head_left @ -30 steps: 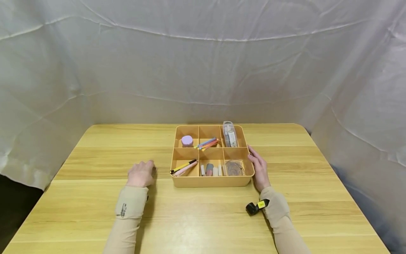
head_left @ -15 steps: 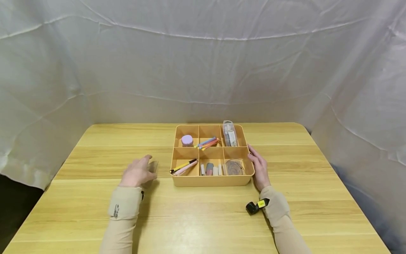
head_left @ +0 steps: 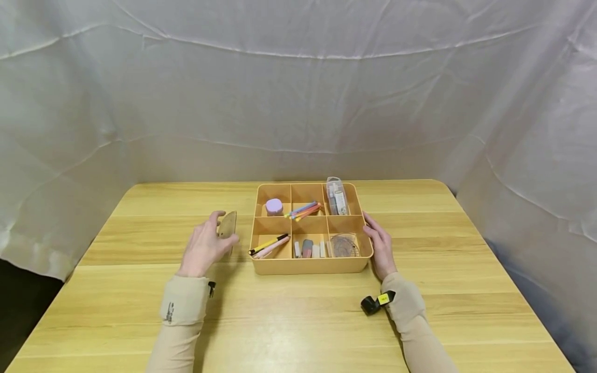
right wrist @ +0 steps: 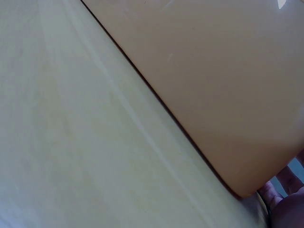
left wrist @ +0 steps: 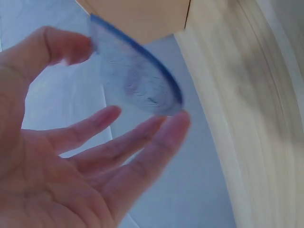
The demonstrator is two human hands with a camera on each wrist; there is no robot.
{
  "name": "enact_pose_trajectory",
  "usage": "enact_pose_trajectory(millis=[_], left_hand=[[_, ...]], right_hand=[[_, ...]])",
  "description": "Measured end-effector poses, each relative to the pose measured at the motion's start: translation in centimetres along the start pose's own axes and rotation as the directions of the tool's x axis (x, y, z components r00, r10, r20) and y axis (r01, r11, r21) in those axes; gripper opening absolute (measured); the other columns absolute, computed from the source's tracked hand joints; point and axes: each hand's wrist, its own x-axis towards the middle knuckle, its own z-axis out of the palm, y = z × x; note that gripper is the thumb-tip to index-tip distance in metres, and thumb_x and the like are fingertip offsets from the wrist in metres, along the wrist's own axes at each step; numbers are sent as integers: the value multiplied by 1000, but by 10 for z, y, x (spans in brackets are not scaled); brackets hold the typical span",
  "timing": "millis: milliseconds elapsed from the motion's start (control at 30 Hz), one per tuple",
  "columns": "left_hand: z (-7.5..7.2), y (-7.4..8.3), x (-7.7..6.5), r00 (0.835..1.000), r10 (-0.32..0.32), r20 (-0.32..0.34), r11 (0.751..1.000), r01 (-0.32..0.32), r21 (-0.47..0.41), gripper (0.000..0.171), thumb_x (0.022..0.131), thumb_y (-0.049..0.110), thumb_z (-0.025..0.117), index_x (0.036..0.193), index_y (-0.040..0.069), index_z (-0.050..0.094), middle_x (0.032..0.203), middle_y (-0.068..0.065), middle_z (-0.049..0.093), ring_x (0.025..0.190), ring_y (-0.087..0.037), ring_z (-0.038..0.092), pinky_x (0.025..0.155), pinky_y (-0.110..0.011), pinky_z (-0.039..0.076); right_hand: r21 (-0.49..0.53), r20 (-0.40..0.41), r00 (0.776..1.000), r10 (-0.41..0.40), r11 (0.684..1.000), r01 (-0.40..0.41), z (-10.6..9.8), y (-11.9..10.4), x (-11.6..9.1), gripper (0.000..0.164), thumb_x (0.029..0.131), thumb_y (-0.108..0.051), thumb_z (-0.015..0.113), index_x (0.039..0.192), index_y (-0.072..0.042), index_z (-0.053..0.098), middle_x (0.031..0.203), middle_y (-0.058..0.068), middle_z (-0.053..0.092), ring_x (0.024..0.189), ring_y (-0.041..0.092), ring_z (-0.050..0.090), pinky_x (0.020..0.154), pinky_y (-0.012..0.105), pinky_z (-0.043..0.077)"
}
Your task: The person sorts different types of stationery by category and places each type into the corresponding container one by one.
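My left hand (head_left: 203, 248), left of the organizer box (head_left: 308, 266), holds up a clear plastic protractor (left wrist: 135, 78). In the left wrist view the thumb is at one end of the protractor and fingertips are at the other; its curved edge looks blue and fine markings show on its face. From the head view the protractor (head_left: 227, 226) is tilted beside the box's left wall. My right hand (head_left: 383, 254) rests along the outside of the box's right wall, fingers fairly straight. Only bits of its fingers (right wrist: 289, 180) show in the right wrist view, at the box's lower corner.
The box's compartments hold a purple-lidded container (head_left: 273, 206), colored pens (head_left: 305, 210), a clear case (head_left: 337, 197), yellow and pink pens (head_left: 269, 245), erasers (head_left: 307, 248) and clear round plastic pieces (head_left: 344, 245). It stands on a wooden table (head_left: 289, 326); a grey curtain (head_left: 298, 103) hangs behind.
My left hand has risen and turned, bringing the protractor up and tilting its face into view, slightly nearer the box. My right hand stays against the box.
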Motion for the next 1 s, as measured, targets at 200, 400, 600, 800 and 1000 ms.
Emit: enact_pose_trajectory(millis=[200,400,600,800,1000], left_hand=[[6,4,2,988,89,-122,995,-95,-41,71,90,21,65,151,1,35,130,-33,60,90,-37,68,82,-52,58],[10,13,1,971,152,-182,981,-171,-92,65,93,20,63,150,4,37,135,-32,55,107,-45,65,85,-54,59],[12,26,-1,947,234,-219,954,-267,-138,69,92,16,66,151,1,34,134,-31,56,110,-45,64,88,-52,59],[19,37,-5,913,319,-253,929,-354,-109,83,88,12,69,155,-2,22,132,-28,57,112,-42,61,91,-53,56],[28,52,-11,863,420,-280,894,-447,-35,81,89,12,70,154,-5,25,132,-29,56,116,-46,56,100,-58,49]], right_hand=[[2,-2,1000,3,1000,-3,0,0,0,50,104,-17,43,154,-7,40,161,14,38,131,9,51,111,28,43],[2,-5,1000,-10,1000,10,0,1,-1,51,105,-18,44,153,-4,40,161,16,38,128,6,52,107,24,46],[-11,-11,1000,-19,1000,19,0,2,1,50,105,-17,43,153,-5,40,161,15,38,137,12,48,113,27,42],[-17,-9,1000,-17,1000,17,0,3,1,50,105,-17,43,153,-5,40,162,15,37,137,15,47,111,25,43],[-21,2,1000,-14,1000,15,-1,3,0,50,105,-18,43,154,-7,40,161,13,38,131,8,50,108,23,44]])
